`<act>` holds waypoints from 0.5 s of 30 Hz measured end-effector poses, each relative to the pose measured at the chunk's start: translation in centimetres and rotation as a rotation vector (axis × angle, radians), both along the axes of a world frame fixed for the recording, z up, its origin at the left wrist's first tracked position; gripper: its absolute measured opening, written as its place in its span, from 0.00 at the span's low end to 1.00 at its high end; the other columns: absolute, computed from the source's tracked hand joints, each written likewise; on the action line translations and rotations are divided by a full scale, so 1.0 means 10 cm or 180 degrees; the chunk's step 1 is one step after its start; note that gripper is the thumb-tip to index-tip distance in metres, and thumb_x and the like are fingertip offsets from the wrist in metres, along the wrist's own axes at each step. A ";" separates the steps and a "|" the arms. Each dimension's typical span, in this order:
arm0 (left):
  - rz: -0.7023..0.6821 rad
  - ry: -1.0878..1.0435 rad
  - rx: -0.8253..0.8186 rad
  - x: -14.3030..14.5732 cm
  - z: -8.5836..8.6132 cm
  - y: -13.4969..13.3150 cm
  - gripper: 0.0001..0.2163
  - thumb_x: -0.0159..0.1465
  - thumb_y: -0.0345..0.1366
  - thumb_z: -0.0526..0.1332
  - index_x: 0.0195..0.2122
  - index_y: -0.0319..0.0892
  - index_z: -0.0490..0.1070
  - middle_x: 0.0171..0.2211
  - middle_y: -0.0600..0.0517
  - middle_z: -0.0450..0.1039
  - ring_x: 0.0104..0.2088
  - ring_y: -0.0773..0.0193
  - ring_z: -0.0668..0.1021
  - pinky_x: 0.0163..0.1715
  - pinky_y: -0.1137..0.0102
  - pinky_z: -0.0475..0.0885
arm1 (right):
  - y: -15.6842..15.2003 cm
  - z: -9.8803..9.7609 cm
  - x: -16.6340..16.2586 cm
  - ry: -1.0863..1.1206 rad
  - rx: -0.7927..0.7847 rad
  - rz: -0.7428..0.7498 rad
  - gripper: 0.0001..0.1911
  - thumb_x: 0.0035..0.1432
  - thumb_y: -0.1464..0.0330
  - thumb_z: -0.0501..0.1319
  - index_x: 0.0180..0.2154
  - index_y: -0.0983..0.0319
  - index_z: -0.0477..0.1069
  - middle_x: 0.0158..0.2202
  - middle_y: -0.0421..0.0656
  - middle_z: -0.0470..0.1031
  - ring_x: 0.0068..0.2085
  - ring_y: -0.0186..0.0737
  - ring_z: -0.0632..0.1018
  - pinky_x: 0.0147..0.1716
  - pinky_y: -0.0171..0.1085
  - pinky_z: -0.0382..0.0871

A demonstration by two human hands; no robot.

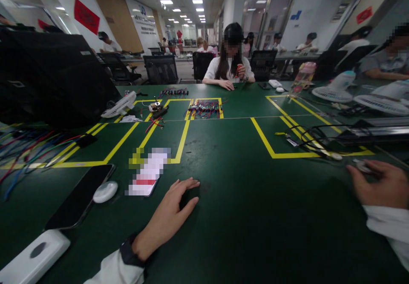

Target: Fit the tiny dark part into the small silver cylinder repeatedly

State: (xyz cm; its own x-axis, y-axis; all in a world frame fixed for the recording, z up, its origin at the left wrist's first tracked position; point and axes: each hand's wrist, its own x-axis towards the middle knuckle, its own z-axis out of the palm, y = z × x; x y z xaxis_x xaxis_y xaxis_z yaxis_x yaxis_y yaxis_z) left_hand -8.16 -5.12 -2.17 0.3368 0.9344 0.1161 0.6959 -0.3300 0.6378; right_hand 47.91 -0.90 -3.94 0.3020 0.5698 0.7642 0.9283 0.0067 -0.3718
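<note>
My left hand (172, 213) lies on the green table (255, 216) with its fingers stretched out and the thumb apart, holding nothing. Just beyond it is a phone with a lit, pixelated screen (149, 174). At the far right edge, my right hand (383, 184) is closed, pinching a small, shiny metallic piece (362, 166) between thumb and fingers. The fingers cover much of that piece, so its kind is unclear. Near the right hand, black cables (308, 137) lie looped on the table.
To the left are a dark phone (81, 196), a white rounded case (105, 191), a white device (35, 254) and coloured wires (35, 147). Farther back lie a bundle of wired parts (206, 108), small fans (335, 89) and a bottle (302, 79). A person (233, 62) sits opposite.
</note>
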 end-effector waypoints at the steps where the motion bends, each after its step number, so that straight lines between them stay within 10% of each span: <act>1: 0.0001 -0.0007 0.0005 0.00 -0.01 0.00 0.19 0.66 0.38 0.56 0.58 0.52 0.58 0.56 0.53 0.68 0.59 0.59 0.67 0.63 0.51 0.52 | 0.07 -0.01 -0.26 0.0004 0.0030 0.0361 0.24 0.46 0.55 0.66 0.37 0.68 0.69 0.41 0.58 0.67 0.44 0.50 0.69 0.43 0.47 0.61; 8: -0.0040 -0.0032 -0.0066 -0.03 0.00 0.00 0.19 0.67 0.39 0.55 0.59 0.51 0.56 0.57 0.50 0.68 0.59 0.58 0.67 0.62 0.48 0.50 | 0.10 0.01 -2.17 0.0198 -0.0457 0.2386 0.15 0.57 0.63 0.61 0.42 0.65 0.64 0.45 0.48 0.66 0.46 0.37 0.70 0.47 0.38 0.67; 15: -0.0065 0.0010 -0.0055 -0.03 0.03 0.00 0.20 0.66 0.38 0.55 0.59 0.51 0.57 0.57 0.50 0.69 0.59 0.56 0.67 0.62 0.48 0.51 | -0.05 0.05 -2.81 0.0446 -0.0930 0.3501 0.15 0.56 0.66 0.62 0.44 0.63 0.62 0.45 0.45 0.65 0.46 0.33 0.69 0.45 0.34 0.68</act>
